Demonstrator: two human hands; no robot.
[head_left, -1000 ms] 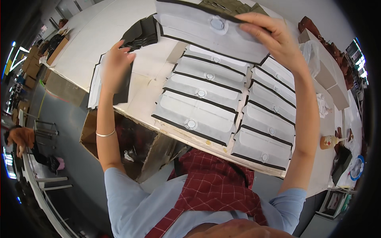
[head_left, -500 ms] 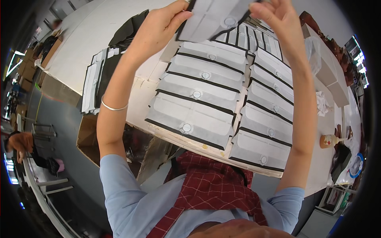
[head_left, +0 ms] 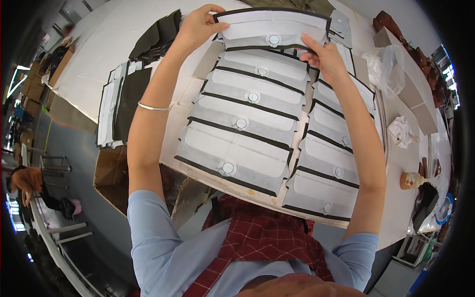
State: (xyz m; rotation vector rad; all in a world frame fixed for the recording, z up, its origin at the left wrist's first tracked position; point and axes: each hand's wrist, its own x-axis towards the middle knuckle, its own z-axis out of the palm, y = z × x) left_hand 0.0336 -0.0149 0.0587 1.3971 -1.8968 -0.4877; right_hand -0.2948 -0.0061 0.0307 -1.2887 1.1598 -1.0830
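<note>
Both my hands hold up a pale grey panel (head_left: 277, 24) with black edges and a round metallic disc near its lower edge. My left hand (head_left: 202, 27) pinches its left end between thumb and fingers. The right hand (head_left: 321, 57) grips its lower right edge, some fingers hidden behind it. Beneath lie two columns of similar panels, overlapping like shingles: a left column (head_left: 232, 141) and a right column (head_left: 324, 190), partly covered by my right forearm. Each visible panel there has a disc.
A stack of panels (head_left: 107, 111) and dark pieces (head_left: 158, 37) lie to the left. Below the table (head_left: 190, 171) stands an open cardboard box (head_left: 110, 173). Rightward are clear plastic (head_left: 391, 69), crumpled white paper (head_left: 402, 131) and a glue-like bottle (head_left: 411, 180). A person (head_left: 27, 180) is far left.
The held panel has come down and toward me, now spread out facing me. My right hand has moved left and lower, onto its lower edge; my left hand keeps its end.
</note>
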